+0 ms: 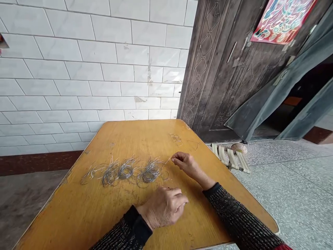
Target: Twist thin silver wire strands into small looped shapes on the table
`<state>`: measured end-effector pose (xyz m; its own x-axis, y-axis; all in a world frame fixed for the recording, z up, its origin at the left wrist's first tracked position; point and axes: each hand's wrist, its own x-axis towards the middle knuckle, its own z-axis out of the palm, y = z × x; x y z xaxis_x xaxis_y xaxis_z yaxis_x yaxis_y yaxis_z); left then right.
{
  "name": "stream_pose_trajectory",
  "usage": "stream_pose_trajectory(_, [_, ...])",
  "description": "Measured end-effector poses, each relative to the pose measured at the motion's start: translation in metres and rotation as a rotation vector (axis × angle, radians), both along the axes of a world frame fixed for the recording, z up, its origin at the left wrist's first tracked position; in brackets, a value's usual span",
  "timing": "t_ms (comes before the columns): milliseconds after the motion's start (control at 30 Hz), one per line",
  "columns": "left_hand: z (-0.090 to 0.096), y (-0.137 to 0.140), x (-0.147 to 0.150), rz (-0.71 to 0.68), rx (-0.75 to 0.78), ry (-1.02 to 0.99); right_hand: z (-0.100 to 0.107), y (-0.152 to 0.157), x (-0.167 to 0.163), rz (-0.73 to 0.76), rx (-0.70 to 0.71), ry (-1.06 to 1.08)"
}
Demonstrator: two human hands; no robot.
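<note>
Bundles of thin grey wire with looped bodies and loose ends lie in a row on the wooden table. My right hand [186,163] is just right of the nearest wire bundle [151,171], its thumb and forefinger pinched on the end of a thin wire [167,161]. My left hand [166,205] is closer to me, below that bundle, back upward and fingers curled closed; what they hold, if anything, is hidden. Further left are a second wire bundle [126,170], a third wire bundle [109,175] and some loose strands [91,172].
A few thin wires [176,138] lie farther back on the yellow-brown table [135,139]. The table's far edge meets a white tiled wall [109,73]. At right stand a dark carved door [208,69], a grey curtain [275,86] and a low seat with pale straps [230,158].
</note>
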<state>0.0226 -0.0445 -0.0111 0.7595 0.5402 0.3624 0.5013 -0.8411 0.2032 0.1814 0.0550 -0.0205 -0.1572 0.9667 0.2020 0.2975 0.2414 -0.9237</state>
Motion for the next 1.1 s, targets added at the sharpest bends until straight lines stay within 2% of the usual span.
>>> stream_pose_trajectory(167, [-0.003,-0.003,0.001,-0.052,0.077,0.062,0.000,-0.007,-0.002,0.081,0.197,-0.239])
stream_pose_trajectory(267, [-0.003,-0.005,0.000,-0.074,0.124,0.062,0.006,-0.016,0.000,0.308,0.214,-0.384])
stream_pose_trajectory(367, [-0.002,-0.006,0.000,-0.085,0.170,0.090,0.011,-0.025,-0.002,0.469,0.328,-0.552])
stream_pose_trajectory(500, [-0.001,-0.005,-0.001,-0.079,0.154,0.120,0.013,-0.032,-0.008,0.465,0.473,-0.734])
stream_pose_trajectory(633, [0.000,-0.003,-0.001,-0.053,0.076,0.052,0.013,-0.028,-0.008,0.374,0.516,-0.886])
stream_pose_trajectory(767, [-0.002,0.003,-0.001,0.093,-0.116,-0.234,0.018,-0.022,0.001,0.111,0.526,-0.797])
stream_pose_trajectory(867, [-0.002,0.011,-0.002,0.295,-0.421,-0.574,0.025,-0.027,0.003,0.004,0.577,-0.602])
stream_pose_trajectory(933, [0.001,0.016,-0.003,0.374,-0.647,-0.796,0.028,-0.035,0.000,0.096,0.655,-0.533])
stream_pose_trajectory(1000, [0.005,0.019,-0.004,0.381,-0.792,-0.957,0.028,-0.045,-0.005,0.213,0.743,-0.555])
stream_pose_trajectory(1100, [0.011,0.021,-0.007,0.396,-0.808,-1.057,0.026,-0.056,-0.011,0.328,0.863,-0.601])
